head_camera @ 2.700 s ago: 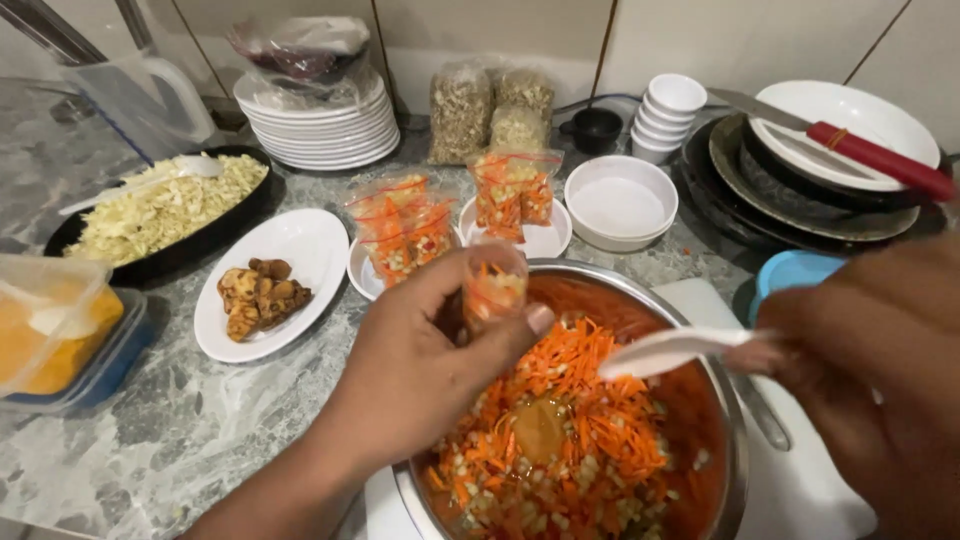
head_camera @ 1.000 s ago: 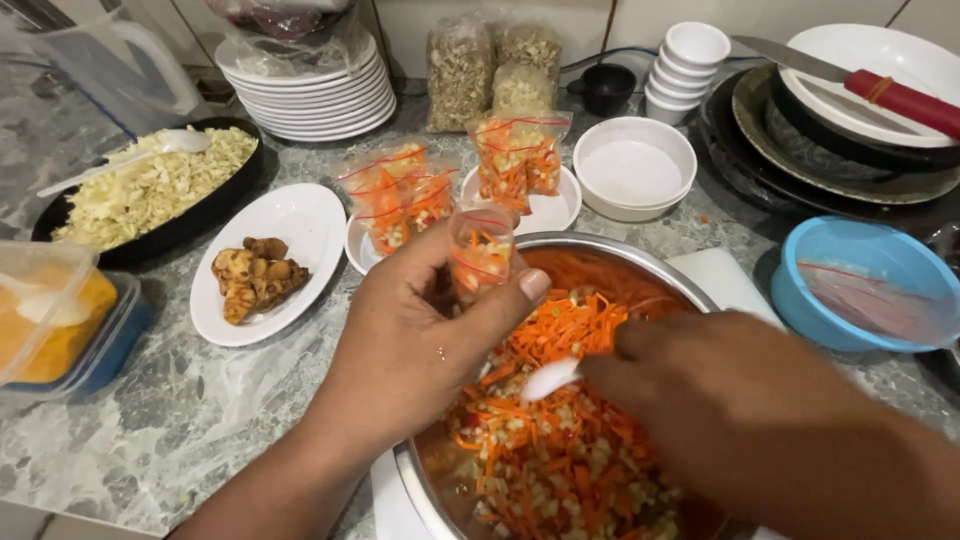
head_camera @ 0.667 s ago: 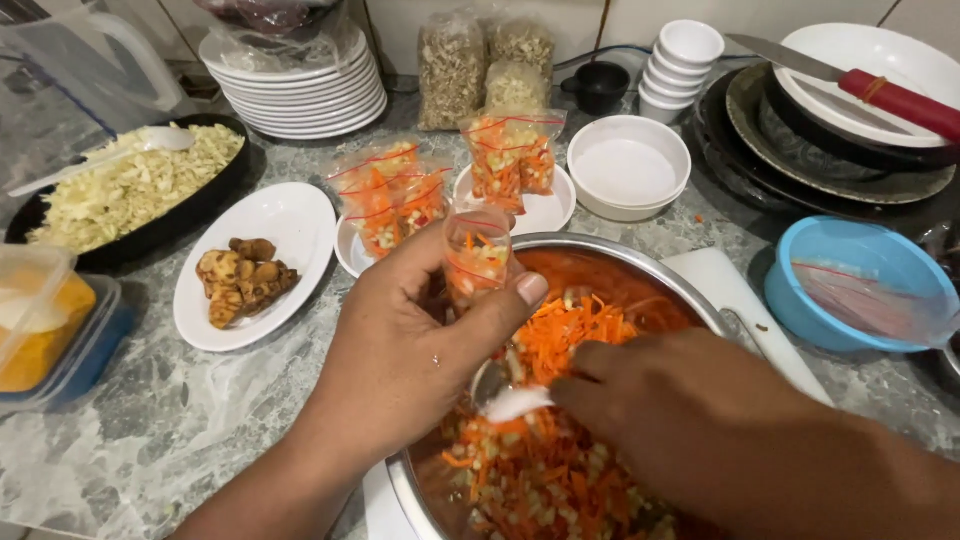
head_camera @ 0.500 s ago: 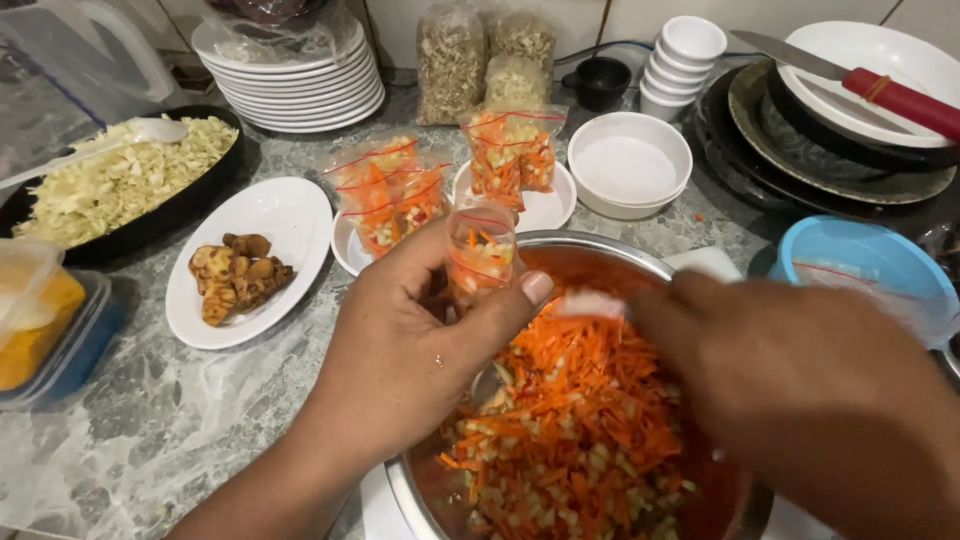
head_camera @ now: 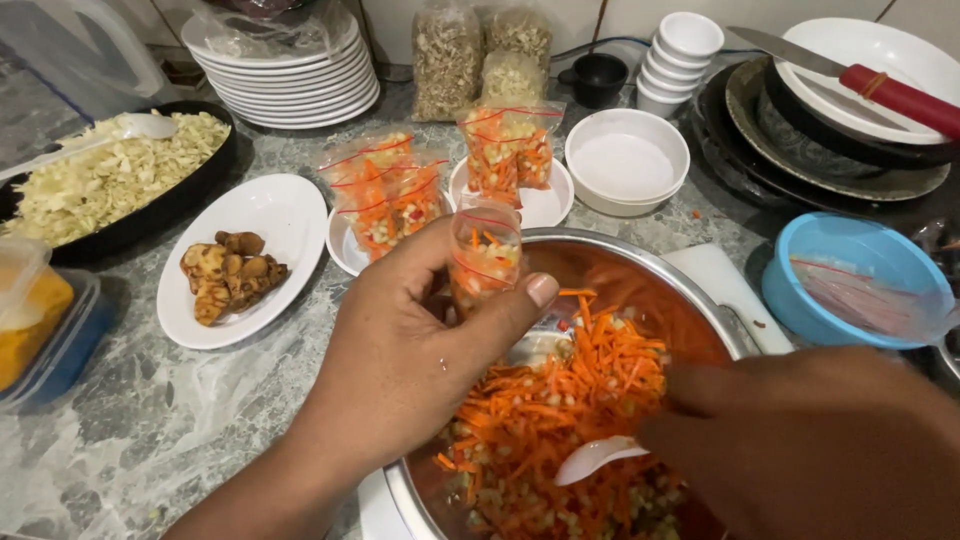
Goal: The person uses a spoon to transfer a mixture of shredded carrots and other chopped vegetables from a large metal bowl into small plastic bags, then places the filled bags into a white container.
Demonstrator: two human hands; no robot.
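From the head view, the left hand (head_camera: 400, 340) stays pinched on the small bag (head_camera: 484, 258) over the bowl (head_camera: 640, 265). The right hand (head_camera: 810, 440), clamped on a white spoon (head_camera: 592, 458), has dipped back into the carrot mix (head_camera: 560, 410), so another scoop is loading.

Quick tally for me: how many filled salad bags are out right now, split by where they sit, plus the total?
Bag held in the left hand over the metal bowl: 1
Bags on the left small plate: 2
Bags on the right small plate: 2
Total: 5
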